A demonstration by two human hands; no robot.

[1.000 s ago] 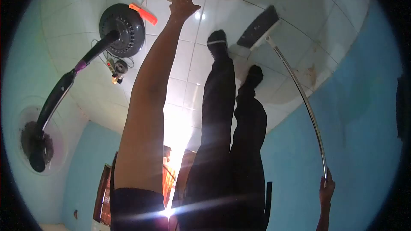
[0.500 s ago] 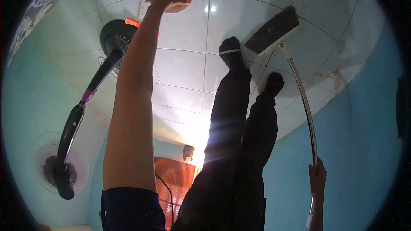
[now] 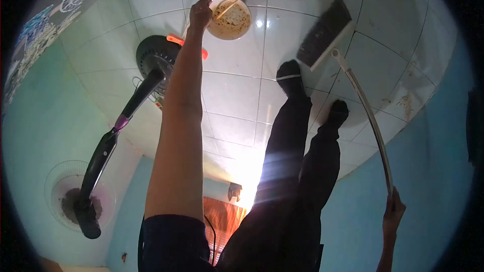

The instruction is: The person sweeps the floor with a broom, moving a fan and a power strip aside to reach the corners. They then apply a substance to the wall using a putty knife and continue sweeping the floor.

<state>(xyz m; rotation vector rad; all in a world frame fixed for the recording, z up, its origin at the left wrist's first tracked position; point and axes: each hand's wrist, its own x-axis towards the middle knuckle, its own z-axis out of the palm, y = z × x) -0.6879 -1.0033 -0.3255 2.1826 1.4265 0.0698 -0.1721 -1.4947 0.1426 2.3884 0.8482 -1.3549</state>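
Note:
At the top of the head view, a white bowl with brown food residue stands on the floor. A pale wooden stick, possibly a chopstick, leans across it. My left hand is closed at the bowl's left rim; its fingertips are partly hidden. My right hand, low on the right, is wrapped round the long metal handle of a broom. The broom's wide dark bristle head, slightly blurred, rests on the tiles ahead of my feet.
A black standing fan is left of my left arm, its base beside an orange-handled object. My feet in dark socks stand on the tiled floor. Debris lies near the blue wall at right.
My left hand has gone from spread fingers over the bowl to closed at its left rim. The view has shifted, so most things appear lower and further right. My right hand still holds the broom.

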